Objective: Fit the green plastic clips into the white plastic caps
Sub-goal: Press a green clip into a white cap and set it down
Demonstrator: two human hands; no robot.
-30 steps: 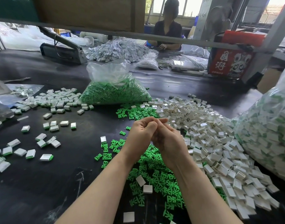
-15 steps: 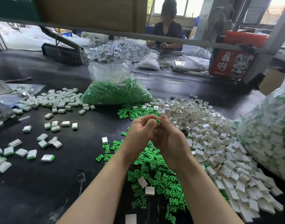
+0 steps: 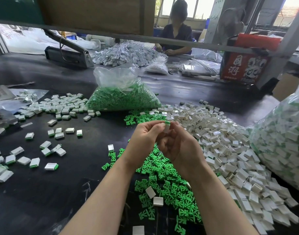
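My left hand (image 3: pixel 145 138) and right hand (image 3: pixel 177 146) pinch one white cap (image 3: pixel 167 128), its green clip (image 3: pixel 167 123) showing on top. I'd press squarely until flush.

Two hands (image 3: pixel 145 139) (image 3: pixel 179 150). One bag of green clips (image 3: pixel 123 97). One big bag of done caps (image 3: pixel 284 141). One red box (image 3: pixel 243 67). One other person (image 3: pixel 176 36). Loose caps (image 3: pixel 230 150) and clips (image 3: pixel 167 184): too many to count.

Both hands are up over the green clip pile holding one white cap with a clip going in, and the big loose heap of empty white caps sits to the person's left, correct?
Not quite. The head view shows the left hand and right hand holding the white cap over the green clip pile, but the heap of empty white caps lies to the right.
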